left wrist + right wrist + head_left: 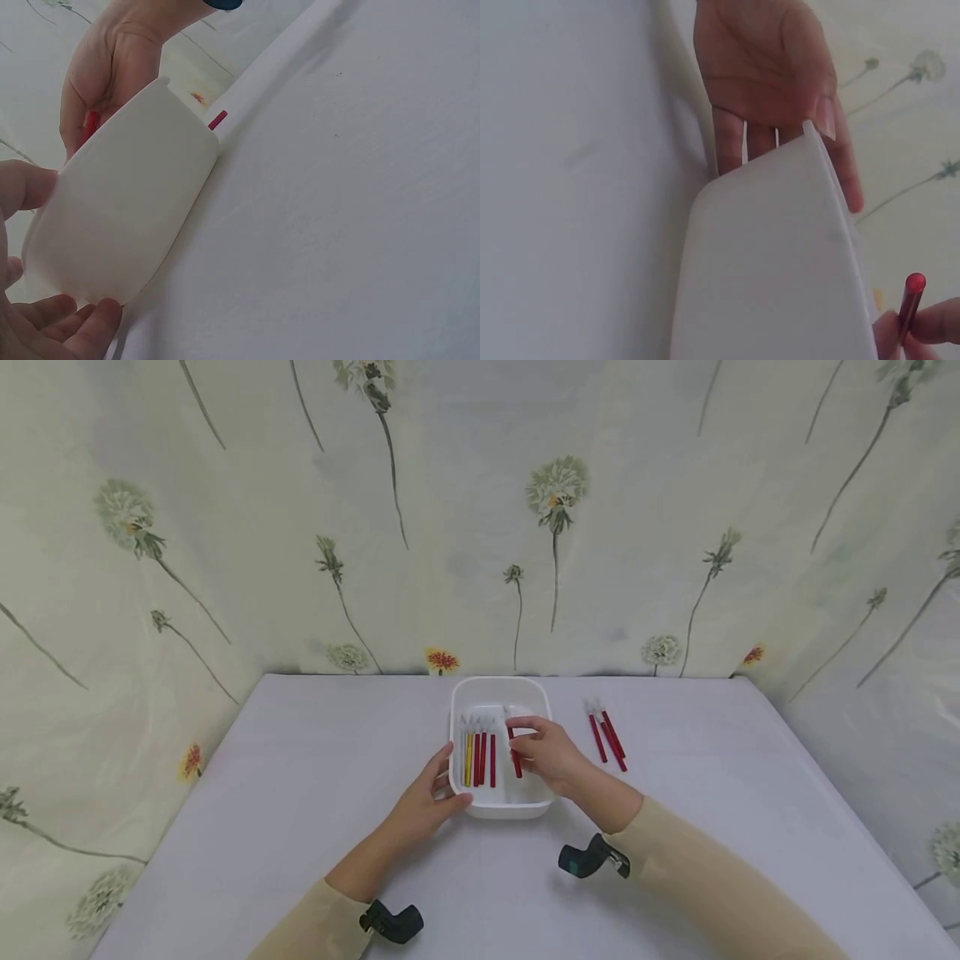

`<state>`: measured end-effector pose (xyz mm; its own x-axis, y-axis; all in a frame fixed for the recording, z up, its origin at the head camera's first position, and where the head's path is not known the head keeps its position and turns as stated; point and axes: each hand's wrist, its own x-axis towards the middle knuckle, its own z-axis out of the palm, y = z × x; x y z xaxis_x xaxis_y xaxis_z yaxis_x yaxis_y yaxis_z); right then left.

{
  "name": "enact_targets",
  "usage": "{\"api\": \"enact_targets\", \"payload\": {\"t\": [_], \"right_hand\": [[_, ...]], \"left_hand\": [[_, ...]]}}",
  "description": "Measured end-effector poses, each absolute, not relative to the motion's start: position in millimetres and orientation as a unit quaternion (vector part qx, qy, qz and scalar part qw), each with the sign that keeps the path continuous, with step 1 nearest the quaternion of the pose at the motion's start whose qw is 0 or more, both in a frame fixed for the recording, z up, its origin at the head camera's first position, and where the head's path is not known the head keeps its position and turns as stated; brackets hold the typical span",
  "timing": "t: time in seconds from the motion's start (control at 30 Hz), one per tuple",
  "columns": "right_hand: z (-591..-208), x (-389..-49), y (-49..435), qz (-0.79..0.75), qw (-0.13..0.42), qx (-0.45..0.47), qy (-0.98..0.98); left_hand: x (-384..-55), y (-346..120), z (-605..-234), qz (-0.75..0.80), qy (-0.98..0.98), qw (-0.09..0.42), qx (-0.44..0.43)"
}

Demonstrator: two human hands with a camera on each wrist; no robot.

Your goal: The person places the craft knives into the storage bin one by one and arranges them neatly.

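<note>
Placement seems in hand: I see the right hand [546, 753] pinching a slim red pen-like stick [517, 765] over the white rounded-rectangular plastic tray [504, 812], left hand [429, 800] gripping its corner; next calls, I judge, for steady lowering.

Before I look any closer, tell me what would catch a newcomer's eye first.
Probably the white tray mid-table, with one yellow stick beside upright-looking rows of red in its left part. Next, the right hand pinching a red stick over the tray, while the left hand holds its near left corner. Three loose red sticks lie to the tray's right.
</note>
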<state>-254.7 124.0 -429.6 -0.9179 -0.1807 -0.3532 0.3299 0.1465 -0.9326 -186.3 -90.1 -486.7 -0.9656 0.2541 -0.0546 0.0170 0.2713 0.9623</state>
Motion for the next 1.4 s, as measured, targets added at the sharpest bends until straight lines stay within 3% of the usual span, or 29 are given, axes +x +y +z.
{"api": "enact_targets", "payload": {"t": [1.4], "right_hand": [[-467, -279, 100, -0.602, 0.161, 0.105, 0.775]], "left_hand": [[-186, -90, -487, 0.595, 0.794, 0.094, 0.083]]}}
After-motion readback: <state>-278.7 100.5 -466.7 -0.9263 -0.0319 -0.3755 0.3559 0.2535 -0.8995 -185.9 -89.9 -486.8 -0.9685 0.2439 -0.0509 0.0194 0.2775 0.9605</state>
